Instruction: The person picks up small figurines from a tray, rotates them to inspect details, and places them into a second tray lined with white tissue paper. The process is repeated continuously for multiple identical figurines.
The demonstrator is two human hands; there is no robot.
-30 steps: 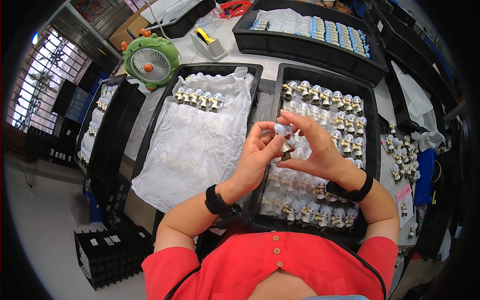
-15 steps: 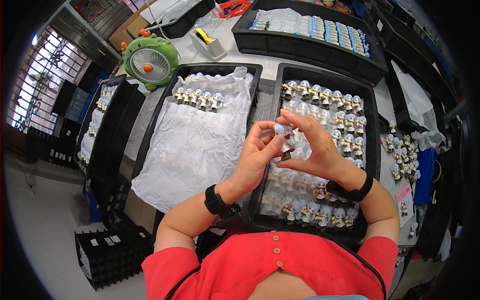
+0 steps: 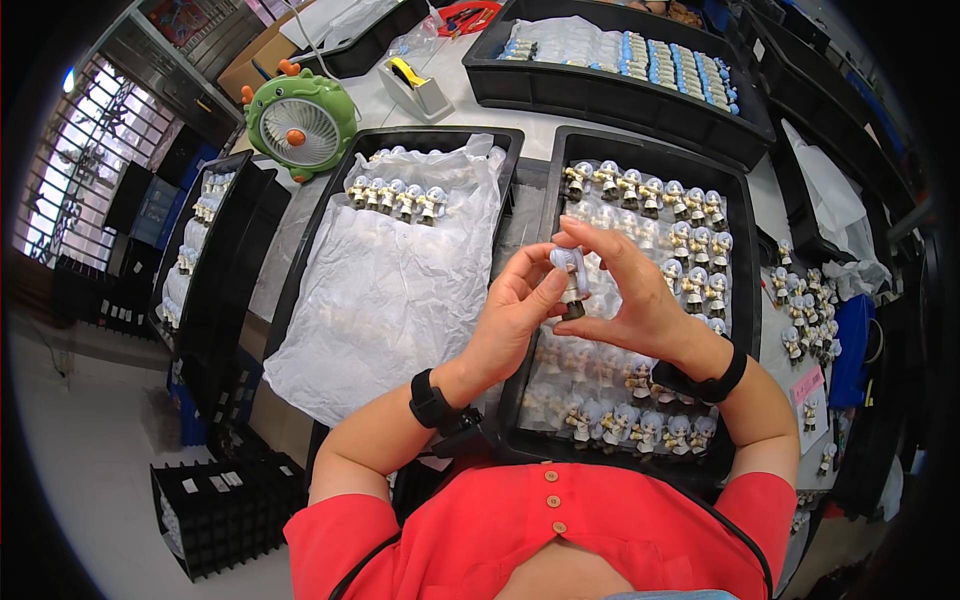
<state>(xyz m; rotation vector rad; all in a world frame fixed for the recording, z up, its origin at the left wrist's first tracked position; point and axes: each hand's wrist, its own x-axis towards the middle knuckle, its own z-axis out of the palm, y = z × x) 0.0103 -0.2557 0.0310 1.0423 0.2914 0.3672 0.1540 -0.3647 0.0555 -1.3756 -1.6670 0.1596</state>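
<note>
My left hand (image 3: 512, 312) pinches a small figurine (image 3: 571, 282) between thumb and fingers. It has pale blue-white hair, a light outfit and a dark base, and stands upright. My right hand (image 3: 645, 298) curves around its other side, index finger at the head and thumb at the base. Both hands are over the left edge of a black tray (image 3: 752, 300) with rows of similar figurines (image 3: 650, 195), some under translucent sheeting. To the left, another black tray (image 3: 440, 134) is lined with white tissue paper (image 3: 390, 285) and has a row of figurines (image 3: 397, 196) toward its far end.
A green fan (image 3: 300, 125) and a tape dispenser (image 3: 418, 92) stand beyond the left tray. A large black bin (image 3: 620, 105) with blue-topped figurines sits at the back. Loose figurines (image 3: 805, 310) cluster at the right beside a blue object (image 3: 850, 350). Black crates (image 3: 225, 510) are at lower left.
The figurine has turned slightly between my fingers and appears more upright. Both hands stay in nearly the same place.
</note>
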